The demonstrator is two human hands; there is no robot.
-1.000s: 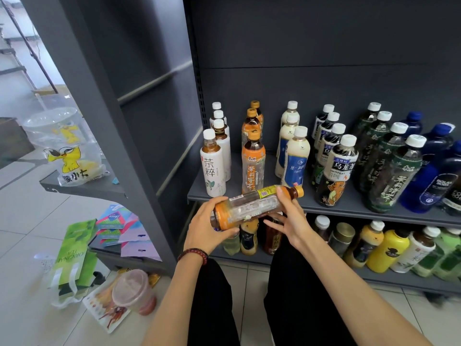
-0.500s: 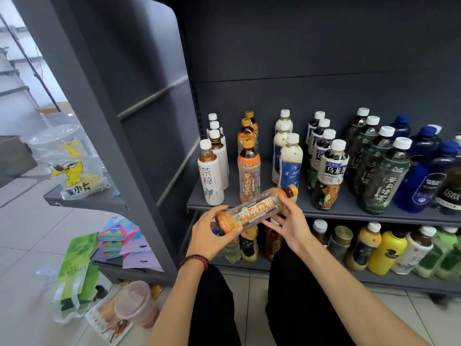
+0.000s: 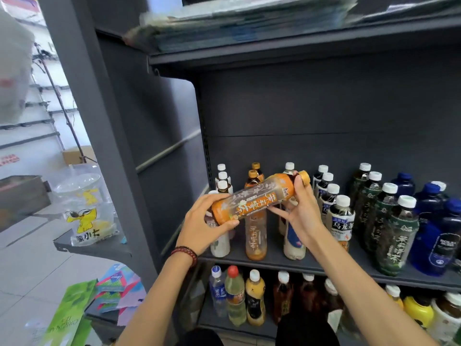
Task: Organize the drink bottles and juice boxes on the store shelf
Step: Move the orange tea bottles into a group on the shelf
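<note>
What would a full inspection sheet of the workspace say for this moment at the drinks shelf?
Surface: grey middle shelf, stocked in front-to-back rows.
Job's things: orange tea bottle held tilted, cap up and to the right, in front of the rows; white-label bottles, oolong bottles, green tea bottles and blue bottles stand upright; lower-shelf bottles are mixed; no juice boxes seen.
Clutter: clear bag with a yellow cartoon on the side ledge; green bag and coloured packets below; blurred flat packs on top.
Grippers: left hand grips the bottle's base; right hand holds its neck.
Cables: none certain; thin dark pole far left.
Surroundings: tiled floor, cardboard box.
</note>
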